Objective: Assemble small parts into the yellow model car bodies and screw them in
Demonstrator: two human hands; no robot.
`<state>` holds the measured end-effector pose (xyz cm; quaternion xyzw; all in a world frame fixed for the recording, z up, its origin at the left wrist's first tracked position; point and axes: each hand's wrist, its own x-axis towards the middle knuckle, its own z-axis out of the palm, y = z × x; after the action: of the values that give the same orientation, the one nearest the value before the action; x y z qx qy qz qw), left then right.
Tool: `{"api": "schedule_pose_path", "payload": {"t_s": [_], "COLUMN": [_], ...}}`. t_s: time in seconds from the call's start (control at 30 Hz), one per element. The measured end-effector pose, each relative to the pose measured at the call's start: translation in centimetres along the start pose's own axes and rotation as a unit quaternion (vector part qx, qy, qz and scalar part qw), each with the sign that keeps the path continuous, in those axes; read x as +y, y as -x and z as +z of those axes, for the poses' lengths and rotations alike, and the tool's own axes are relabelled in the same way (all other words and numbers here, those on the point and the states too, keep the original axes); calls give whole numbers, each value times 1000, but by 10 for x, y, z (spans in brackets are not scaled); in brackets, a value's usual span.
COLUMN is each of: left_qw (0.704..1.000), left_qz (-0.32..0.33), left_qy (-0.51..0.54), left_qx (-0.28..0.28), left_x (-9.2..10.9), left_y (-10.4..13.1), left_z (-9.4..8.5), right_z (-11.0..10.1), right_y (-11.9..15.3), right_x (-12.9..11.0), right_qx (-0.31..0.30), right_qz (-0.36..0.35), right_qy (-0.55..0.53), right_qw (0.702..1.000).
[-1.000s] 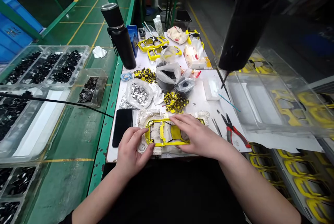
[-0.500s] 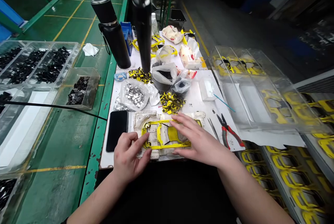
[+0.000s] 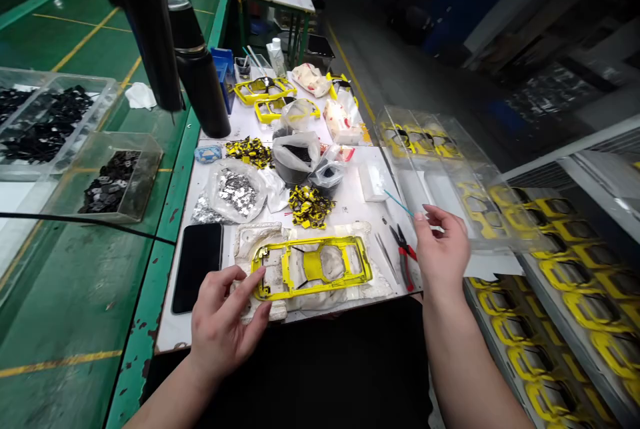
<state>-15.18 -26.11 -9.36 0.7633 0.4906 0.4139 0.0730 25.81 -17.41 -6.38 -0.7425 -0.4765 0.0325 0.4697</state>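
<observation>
A yellow plastic toy-car body frame (image 3: 313, 265) lies in a worn white moulded cradle (image 3: 257, 234) at the table's front. My left hand (image 3: 225, 315) is at the frame's left end, index finger stretched onto its edge and thumb apart from it. Off to the right, my right hand (image 3: 443, 249) pinches the near end of a thin blue stick (image 3: 399, 203). The stick's far end rests at a small white block-like container (image 3: 373, 182); its tip is hard to make out. Beneath and left of that hand lie red-handled pliers (image 3: 404, 255) and tweezers (image 3: 386, 257).
A black phone (image 3: 199, 269) lies left of the cradle. Behind are a bag of silvery metal pieces (image 3: 237, 190) and a pile of yellow-black parts (image 3: 310, 206). A black hanging tool (image 3: 145, 29) and dark flask (image 3: 200, 75) stand out upper left. Clear trays (image 3: 450, 182) sit right.
My right hand has left the yellow frame, moved right and closed on the blue stick. My left hand stays at the frame's left end. The view has shifted, and the hanging tool appears farther left.
</observation>
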Motion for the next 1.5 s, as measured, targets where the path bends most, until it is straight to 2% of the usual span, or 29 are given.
{"api": "schedule_pose_path", "payload": {"t_s": [0.07, 0.13, 0.23, 0.33, 0.63, 0.83, 0.97, 1.2, 1.3, 1.5], "left_qw": [1000, 1000, 1000, 1000, 1000, 1000, 1000, 1000, 1000, 999], "left_qz": [5, 11, 18, 19, 28, 18, 15, 5, 1, -11], "left_qy": [-1, -1, -1, -1, 3, 8, 11, 14, 20, 45], "left_qx": [4, 4, 3, 3, 10, 6, 4, -2, -1, -1], "left_x": [-2, -3, -4, -5, -7, -7, -6, -2, -2, -1], "left_y": [-1, -1, -1, 0, 0, 1, -1, -1, 0, 2], "left_z": [0, 0, 1, 1, 2, 2, 2, 2, 2, 4], "right_z": [3, 7, 13, 19, 22, 2, -12, -29, -33, -27], "right_y": [-7, -9, -6, -2, 7, 14, 19, 25, 34, 72], "right_x": [12, 18, 17, 10, -1, -15, -31, -56, -66, -81], "right_qx": [-37, -78, -122, -139, -115, -113, -91, -43, -82, -197], "right_qz": [64, 95, 113, 116, 91, 50, 24, 0, -20, 6], "right_qy": [-26, -66, -123, -169, -208, -207, -228, -324, -385, -426], "right_qw": [997, 990, 978, 969, 967, 970, 969, 945, 919, 883]}}
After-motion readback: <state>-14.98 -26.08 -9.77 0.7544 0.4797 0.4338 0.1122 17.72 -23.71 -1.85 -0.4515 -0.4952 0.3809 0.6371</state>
